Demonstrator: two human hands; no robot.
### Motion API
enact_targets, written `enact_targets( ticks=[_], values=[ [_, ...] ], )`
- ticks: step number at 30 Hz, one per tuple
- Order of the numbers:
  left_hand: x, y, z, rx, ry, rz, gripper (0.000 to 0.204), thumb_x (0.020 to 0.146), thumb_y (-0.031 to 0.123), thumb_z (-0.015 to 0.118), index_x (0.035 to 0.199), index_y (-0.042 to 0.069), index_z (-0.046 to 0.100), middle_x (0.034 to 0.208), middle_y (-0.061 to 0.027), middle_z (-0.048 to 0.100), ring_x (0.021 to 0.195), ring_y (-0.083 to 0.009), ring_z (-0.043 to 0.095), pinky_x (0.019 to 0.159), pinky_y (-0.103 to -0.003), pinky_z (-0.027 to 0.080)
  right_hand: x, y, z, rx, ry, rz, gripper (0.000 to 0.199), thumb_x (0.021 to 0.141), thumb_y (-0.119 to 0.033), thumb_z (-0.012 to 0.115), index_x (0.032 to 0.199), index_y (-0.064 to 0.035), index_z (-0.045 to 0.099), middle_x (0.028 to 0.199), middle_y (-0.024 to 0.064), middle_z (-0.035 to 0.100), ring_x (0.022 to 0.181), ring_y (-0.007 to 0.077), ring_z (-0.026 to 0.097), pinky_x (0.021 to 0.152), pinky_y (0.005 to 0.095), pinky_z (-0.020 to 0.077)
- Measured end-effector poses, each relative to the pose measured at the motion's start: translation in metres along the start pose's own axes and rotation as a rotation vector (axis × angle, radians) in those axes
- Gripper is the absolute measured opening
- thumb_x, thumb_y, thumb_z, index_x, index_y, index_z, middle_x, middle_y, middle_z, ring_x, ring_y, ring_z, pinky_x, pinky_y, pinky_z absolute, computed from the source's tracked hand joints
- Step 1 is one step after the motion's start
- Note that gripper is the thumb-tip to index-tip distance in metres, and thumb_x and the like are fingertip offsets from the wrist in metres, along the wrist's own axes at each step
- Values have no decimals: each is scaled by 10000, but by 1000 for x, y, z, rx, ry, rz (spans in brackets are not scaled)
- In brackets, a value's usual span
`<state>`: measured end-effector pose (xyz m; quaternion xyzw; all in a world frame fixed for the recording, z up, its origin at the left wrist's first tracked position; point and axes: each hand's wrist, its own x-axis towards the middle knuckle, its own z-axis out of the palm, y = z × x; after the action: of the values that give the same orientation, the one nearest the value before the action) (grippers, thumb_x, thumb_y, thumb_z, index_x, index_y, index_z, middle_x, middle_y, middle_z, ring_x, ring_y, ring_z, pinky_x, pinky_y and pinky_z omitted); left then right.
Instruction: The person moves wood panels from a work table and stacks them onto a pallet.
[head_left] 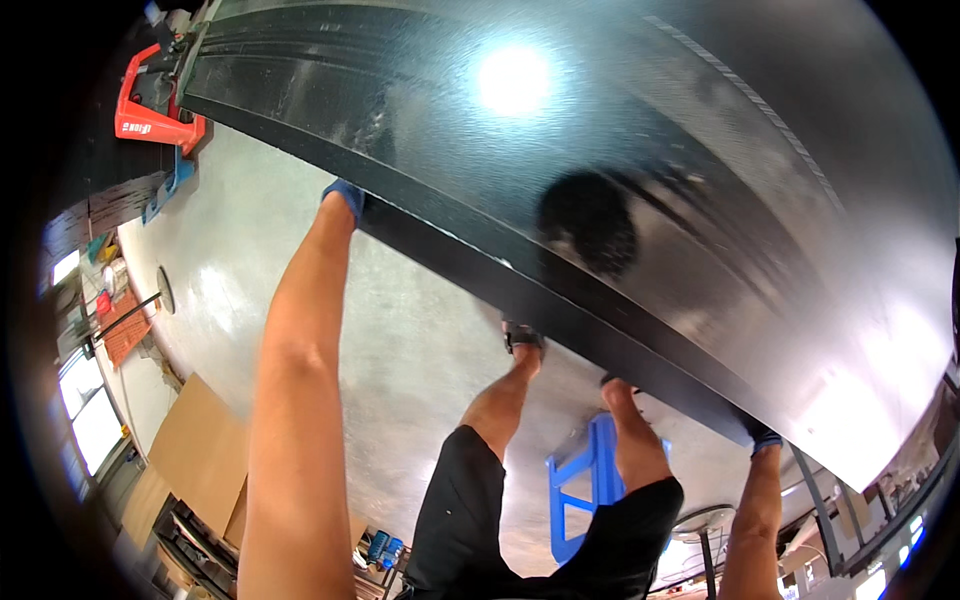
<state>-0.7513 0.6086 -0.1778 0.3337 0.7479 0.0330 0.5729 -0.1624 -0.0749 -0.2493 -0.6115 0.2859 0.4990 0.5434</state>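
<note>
A large, glossy black panel (430,130) with a thick edge fills the upper and right part of the view, tilted from upper left to lower right. Dusty smears and scuffs mark its surface, and a bright lamp and a dark head shape reflect in it. My left hand (345,198), in a blue glove, grips the near edge left of the middle; its fingers are hidden beneath the panel. Further right, my right hand (766,440), also blue-gloved, holds the same edge near its right corner, with the fingers mostly out of sight.
A blue plastic stool (575,490) stands on the grey floor (400,330) beside my legs. At the upper left is a red handle-like frame (150,115). A cardboard sheet (200,450) leans at the lower left. Dark metal rails (890,525) run at the lower right.
</note>
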Motion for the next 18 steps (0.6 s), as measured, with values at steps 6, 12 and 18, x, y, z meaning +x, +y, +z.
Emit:
enact_targets(
  ticks=[6, 12, 18],
  values=[
    [26, 2, -4, -36, 10, 63, 356, 944, 321, 490, 1156, 74, 634, 1128, -100, 669, 960, -228, 642, 888, -366, 511, 12, 19, 19, 16, 7, -24, 333, 935, -267, 478, 1122, -29, 618, 1113, 137, 669, 1023, 285, 635, 907, 453, 503],
    [38, -13, -20, -140, 5, 78, 362, 950, 320, 481, 1176, 73, 620, 1144, -102, 658, 984, -234, 630, 900, -366, 505, 19, 20, 32, -1, 19, -33, 336, 935, -275, 480, 1131, -38, 616, 1122, 128, 668, 1039, 280, 629, 920, 455, 493],
    [38, -33, -6, -337, 47, 139, 370, 955, 319, 473, 1196, 73, 606, 1159, -103, 646, 1008, -240, 618, 912, -366, 499, 29, 25, 38, -9, 37, -8, 338, 935, -282, 481, 1139, -48, 615, 1131, 120, 667, 1055, 276, 622, 932, 456, 483]
  ],
)
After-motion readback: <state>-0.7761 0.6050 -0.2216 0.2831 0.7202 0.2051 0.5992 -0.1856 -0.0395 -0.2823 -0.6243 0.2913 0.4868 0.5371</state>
